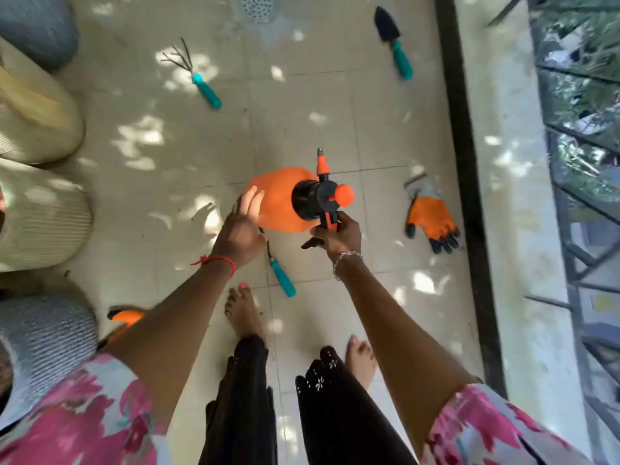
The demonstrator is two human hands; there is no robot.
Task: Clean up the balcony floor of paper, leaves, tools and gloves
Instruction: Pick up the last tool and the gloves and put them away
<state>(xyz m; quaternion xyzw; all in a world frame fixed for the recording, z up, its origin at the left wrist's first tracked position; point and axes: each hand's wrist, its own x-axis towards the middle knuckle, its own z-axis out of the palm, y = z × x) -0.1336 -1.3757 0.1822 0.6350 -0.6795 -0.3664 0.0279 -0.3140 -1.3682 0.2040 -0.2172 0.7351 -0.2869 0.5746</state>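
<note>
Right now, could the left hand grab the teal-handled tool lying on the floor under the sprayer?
Probably yes. The left hand is open, only touching the sprayer, which the right hand grips. The teal-handled tool lies just beneath, its handle uncovered, though reaching it likely means bending down.

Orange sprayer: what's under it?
A teal-handled tool on the floor; only handle and shaft show. Its head is hidden behind the sprayer and left hand.

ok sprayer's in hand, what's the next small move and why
Probably set the sprayer aside first: the right hand grips its handle and the left hand steadies its side, so neither is free for the glove or trowel lying on the floor.
</note>
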